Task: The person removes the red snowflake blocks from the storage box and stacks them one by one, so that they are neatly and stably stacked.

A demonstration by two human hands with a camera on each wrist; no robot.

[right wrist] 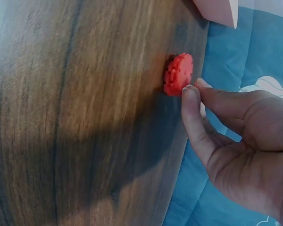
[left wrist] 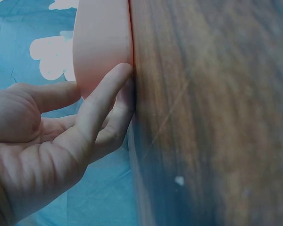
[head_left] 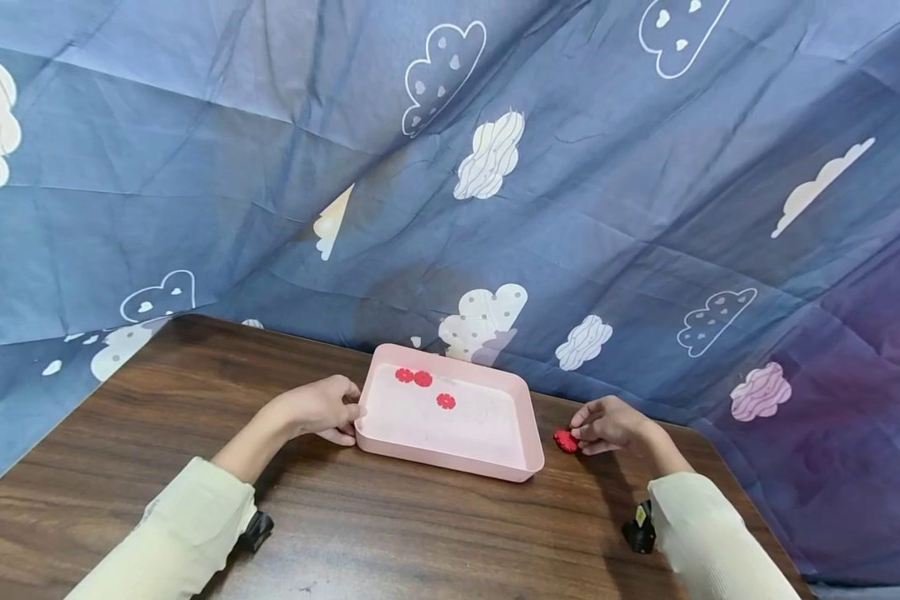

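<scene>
Right hand (head_left: 611,423) pinching stacked red discs (right wrist: 180,74), left hand (head_left: 321,408) gripping pink tray (head_left: 450,467), three red flowers (head_left: 423,379) inside

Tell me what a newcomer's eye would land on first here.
Probably the pale pink tray on the brown table, with three bright red discs lying toward its far left part and the left hand at its left end. Next, the red stack at the fingertips of the right hand, right of the tray. Behind it all hangs the big blue cloth printed with clouds.
</scene>
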